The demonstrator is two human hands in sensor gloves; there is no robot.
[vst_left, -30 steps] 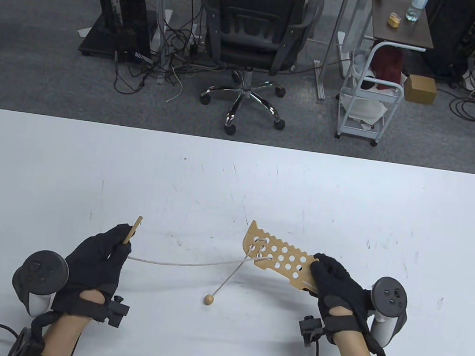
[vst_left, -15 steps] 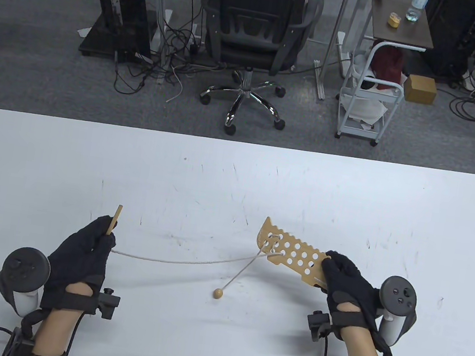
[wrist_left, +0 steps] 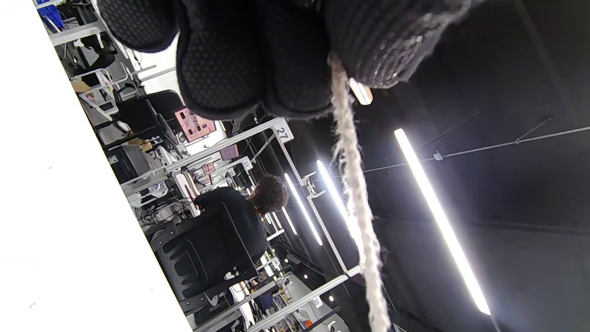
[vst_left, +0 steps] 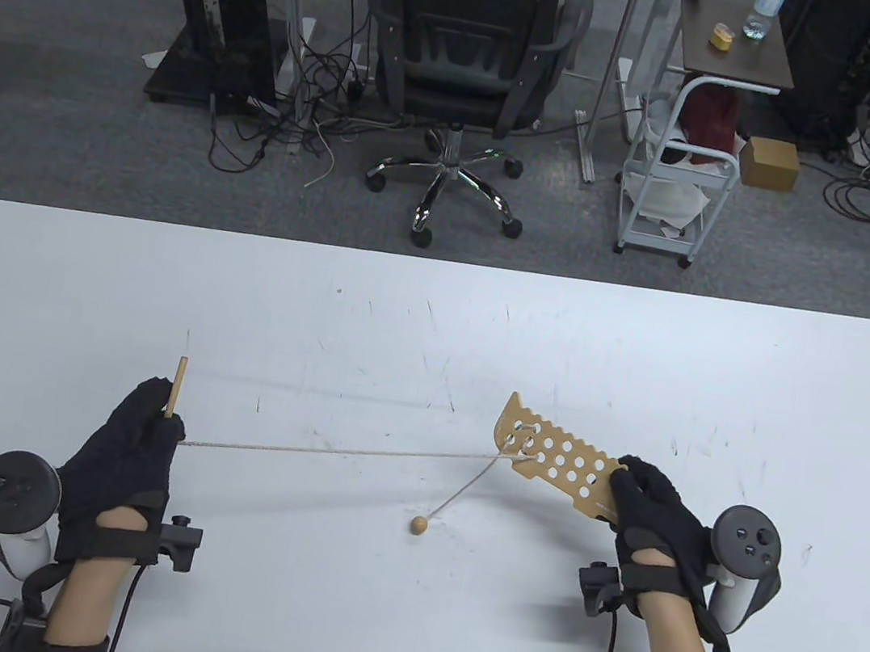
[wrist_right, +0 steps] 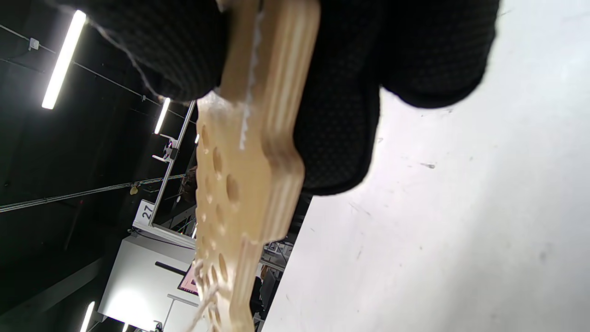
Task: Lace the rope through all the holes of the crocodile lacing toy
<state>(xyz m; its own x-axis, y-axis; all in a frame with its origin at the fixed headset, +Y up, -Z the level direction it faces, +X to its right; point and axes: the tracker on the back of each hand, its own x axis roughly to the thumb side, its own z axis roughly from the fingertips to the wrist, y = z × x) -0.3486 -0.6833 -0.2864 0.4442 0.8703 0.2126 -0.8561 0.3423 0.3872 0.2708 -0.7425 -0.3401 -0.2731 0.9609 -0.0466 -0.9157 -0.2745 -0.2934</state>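
A flat wooden crocodile lacing board [vst_left: 553, 462] with several round holes is held above the white table [vst_left: 435, 326]; my right hand [vst_left: 649, 505] grips its near end. The right wrist view shows the board [wrist_right: 239, 184] edge-on between my fingers [wrist_right: 336, 115]. A pale rope [vst_left: 339, 450] runs taut from the holes at the board's far end to my left hand [vst_left: 143, 421], which pinches the wooden needle [vst_left: 176, 385] upright. In the left wrist view the rope [wrist_left: 357, 203] leaves my fingers [wrist_left: 249, 60]. A short rope tail ends in a wooden bead [vst_left: 418, 525] lying on the table.
Beyond the table's far edge stand an office chair [vst_left: 465, 44], a white trolley [vst_left: 674, 174] and a small side table [vst_left: 735, 40] with a bottle. Cables lie on the carpet. A person sits in the background of the left wrist view [wrist_left: 230, 216].
My left hand has moved left with the needle and my right hand has moved right with the board, pulling the sagging rope straight. The bead has slid to the right.
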